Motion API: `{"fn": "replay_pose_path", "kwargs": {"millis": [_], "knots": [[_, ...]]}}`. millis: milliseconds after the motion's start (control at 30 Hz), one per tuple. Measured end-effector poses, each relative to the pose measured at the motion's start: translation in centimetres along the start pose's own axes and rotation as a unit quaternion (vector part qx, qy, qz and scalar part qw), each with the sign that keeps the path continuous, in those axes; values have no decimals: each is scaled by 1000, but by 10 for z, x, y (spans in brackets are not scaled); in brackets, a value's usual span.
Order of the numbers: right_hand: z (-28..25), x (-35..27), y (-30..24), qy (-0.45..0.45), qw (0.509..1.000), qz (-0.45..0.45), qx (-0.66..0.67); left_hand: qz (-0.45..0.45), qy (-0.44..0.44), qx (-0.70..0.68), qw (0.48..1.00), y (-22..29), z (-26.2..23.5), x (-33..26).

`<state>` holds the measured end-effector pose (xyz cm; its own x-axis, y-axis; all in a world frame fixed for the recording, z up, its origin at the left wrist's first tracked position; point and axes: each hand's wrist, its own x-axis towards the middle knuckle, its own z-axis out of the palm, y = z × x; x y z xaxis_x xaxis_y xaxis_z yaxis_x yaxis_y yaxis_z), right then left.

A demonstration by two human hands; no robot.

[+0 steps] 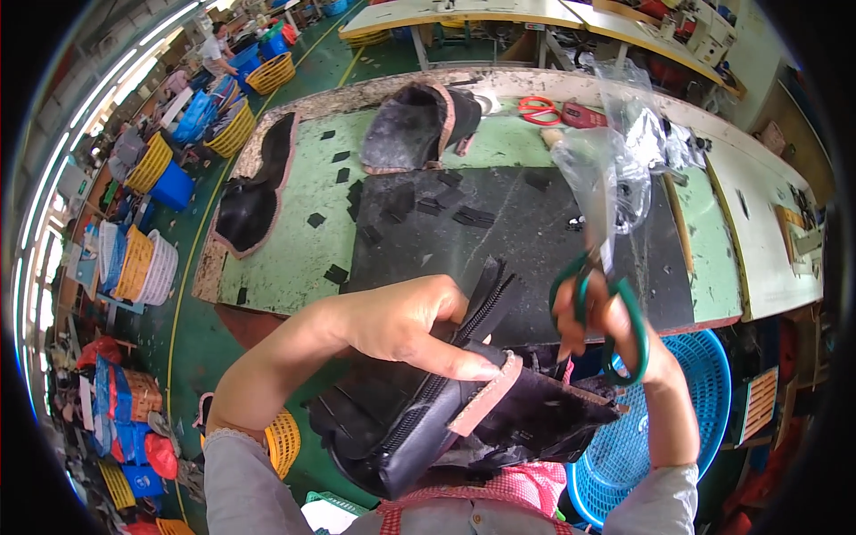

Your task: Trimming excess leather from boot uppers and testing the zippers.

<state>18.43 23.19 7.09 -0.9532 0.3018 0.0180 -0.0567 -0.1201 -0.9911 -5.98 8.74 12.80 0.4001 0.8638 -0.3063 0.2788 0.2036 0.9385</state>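
Observation:
My left hand (401,325) is closed on a black leather boot upper (406,459), thumb and index finger pressing near a pinkish edge strip (486,399). A black zipper (481,314) runs along the upper, its loose end sticking up past my fingers. My right hand (662,370) grips green-handled scissors (638,334), slightly blurred, with fingers through the loops and the blades pointing up and away. These scissors are apart from the leather. Across the table lie another black boot upper (406,129) and, at the left edge, a long black leather piece (250,209).
Small black scraps (473,216) dot the green tabletop (308,192) and its dark mat (428,259). Red-handled scissors (539,111) and a clear plastic bag (624,134) lie at the far right. A blue basket (720,392) stands by my right arm. Another person (217,55) is far left.

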Motion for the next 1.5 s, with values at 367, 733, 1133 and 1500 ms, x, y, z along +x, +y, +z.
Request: {"fn": "replay_pose_path", "kwargs": {"millis": [367, 733, 1133, 1500], "knots": [[20, -5, -17, -76, 933, 38, -351, -12, -34, -10, 999, -4, -10, 8], [-150, -50, 22, 479, 670, 200, -531, 269, 545, 551, 572, -55, -75, -11], [-150, -6, 31, 379, 734, 3, -563, -42, 451, 106, 885, -91, -99, -47], [-77, 65, 83, 200, 820, -92, -529, 65, 651, 252, 713, -80, -169, 2]]}}
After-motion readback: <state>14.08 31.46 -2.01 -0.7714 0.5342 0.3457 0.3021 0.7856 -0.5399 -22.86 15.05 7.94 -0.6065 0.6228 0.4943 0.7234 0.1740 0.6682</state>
